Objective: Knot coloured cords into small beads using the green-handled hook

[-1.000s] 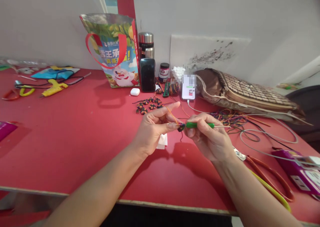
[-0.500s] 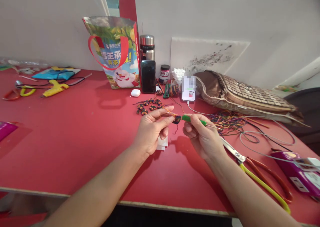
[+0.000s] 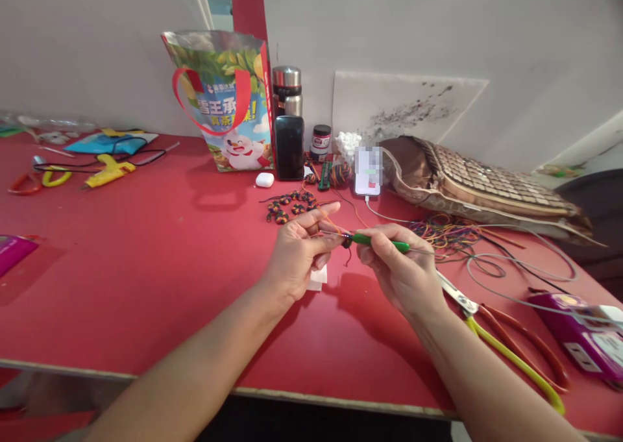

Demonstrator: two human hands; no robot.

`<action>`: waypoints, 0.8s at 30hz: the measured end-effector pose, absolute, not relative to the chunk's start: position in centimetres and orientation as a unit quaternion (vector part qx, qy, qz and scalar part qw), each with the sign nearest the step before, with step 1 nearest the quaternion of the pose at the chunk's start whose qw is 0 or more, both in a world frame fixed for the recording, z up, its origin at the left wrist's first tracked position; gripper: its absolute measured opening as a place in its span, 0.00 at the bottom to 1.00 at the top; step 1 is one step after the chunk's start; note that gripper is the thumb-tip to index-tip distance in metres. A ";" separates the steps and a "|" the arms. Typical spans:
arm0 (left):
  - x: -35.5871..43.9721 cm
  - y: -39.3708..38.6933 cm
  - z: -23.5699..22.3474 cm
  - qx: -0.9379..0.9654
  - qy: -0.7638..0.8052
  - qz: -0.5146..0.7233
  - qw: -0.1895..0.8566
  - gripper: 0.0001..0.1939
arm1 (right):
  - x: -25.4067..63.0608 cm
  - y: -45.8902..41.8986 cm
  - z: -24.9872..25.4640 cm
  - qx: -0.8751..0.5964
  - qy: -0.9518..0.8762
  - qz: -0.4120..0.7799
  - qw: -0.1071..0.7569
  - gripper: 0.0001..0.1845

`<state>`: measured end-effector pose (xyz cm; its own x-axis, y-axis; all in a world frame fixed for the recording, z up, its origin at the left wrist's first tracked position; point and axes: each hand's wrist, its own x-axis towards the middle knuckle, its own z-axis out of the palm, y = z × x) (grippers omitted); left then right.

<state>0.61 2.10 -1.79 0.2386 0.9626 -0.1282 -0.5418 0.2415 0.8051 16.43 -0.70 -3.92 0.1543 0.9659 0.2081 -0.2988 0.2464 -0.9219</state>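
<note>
Over the red table [image 3: 195, 312], my left hand [image 3: 296, 254] pinches the dark knotted piece [image 3: 347, 241]. My right hand [image 3: 403, 270] grips the green-handled tool [image 3: 362, 239] right against it!

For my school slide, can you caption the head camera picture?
Left hand pinches a small multicolored yarn piece; right hand holds a green-handled crochet hook.

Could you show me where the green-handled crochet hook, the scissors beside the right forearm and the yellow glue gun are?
Green-handled crochet hook [image 3: 363, 239]: head view, on its handle.
Scissors [image 3: 468, 307]: head view, at the pivot.
Yellow glue gun [image 3: 111, 170]: head view, on its body.
</note>
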 end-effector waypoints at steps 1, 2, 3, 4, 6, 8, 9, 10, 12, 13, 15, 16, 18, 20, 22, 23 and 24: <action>0.8 2.0 -1.7 0.319 0.327 0.523 0.720 0.28 | 16.4 -0.7 -3.9 -0.385 -0.435 0.463 0.669 0.16; 0.9 1.9 -1.7 0.315 0.328 0.523 0.721 0.29 | 16.2 -0.6 -4.0 -0.389 -0.429 0.446 0.683 0.15; 1.0 1.8 -1.7 0.312 0.328 0.523 0.722 0.29 | 16.1 -0.6 -4.0 -0.392 -0.420 0.432 0.696 0.14; 1.0 1.8 -1.6 0.309 0.329 0.523 0.723 0.30 | 15.9 -0.7 -4.1 -0.391 -0.412 0.422 0.706 0.13; 0.9 1.8 -1.6 0.307 0.332 0.522 0.723 0.31 | 15.6 -0.9 -4.1 -0.386 -0.408 0.428 0.709 0.13; 0.7 1.9 -1.6 0.309 0.334 0.525 0.719 0.32 | 15.4 -1.2 -4.1 -0.379 -0.423 0.450 0.689 0.12; 0.6 1.9 -1.6 0.311 0.333 0.528 0.717 0.33 | 15.5 -1.3 -4.1 -0.378 -0.437 0.458 0.676 0.12; 0.5 1.8 -1.6 0.312 0.332 0.531 0.715 0.33 | 15.5 -1.4 -4.2 -0.379 -0.452 0.460 0.663 0.11; 0.5 1.7 -1.5 0.314 0.333 0.532 0.712 0.35 | 15.7 -1.4 -4.2 -0.385 -0.466 0.449 0.658 0.11; 0.5 1.6 -1.5 0.315 0.337 0.531 0.711 0.36 | 15.7 -1.3 -4.3 -0.390 -0.461 0.442 0.664 0.12; 0.6 1.5 -1.4 0.315 0.346 0.525 0.711 0.38 | 15.7 -1.1 -4.3 -0.400 -0.430 0.431 0.685 0.13; 0.7 1.5 -1.4 0.315 0.351 0.523 0.710 0.39 | 15.5 -1.0 -4.3 -0.402 -0.415 0.430 0.693 0.13; 0.7 1.6 -1.5 0.315 0.354 0.523 0.709 0.40 | 15.3 -0.9 -4.3 -0.399 -0.403 0.443 0.695 0.13; 0.6 1.8 -1.6 0.316 0.354 0.525 0.707 0.41 | 15.1 -0.9 -4.3 -0.392 -0.404 0.467 0.682 0.14; 0.5 1.8 -1.7 0.317 0.355 0.526 0.705 0.42 | 15.1 -1.0 -4.2 -0.385 -0.401 0.485 0.675 0.15; 0.5 1.8 -1.7 0.318 0.358 0.526 0.703 0.43 | 15.1 -0.9 -4.2 -0.381 -0.396 0.490 0.676 0.16; 0.5 1.7 -1.7 0.319 0.361 0.526 0.701 0.43 | 15.2 -0.9 -4.2 -0.378 -0.391 0.493 0.679 0.16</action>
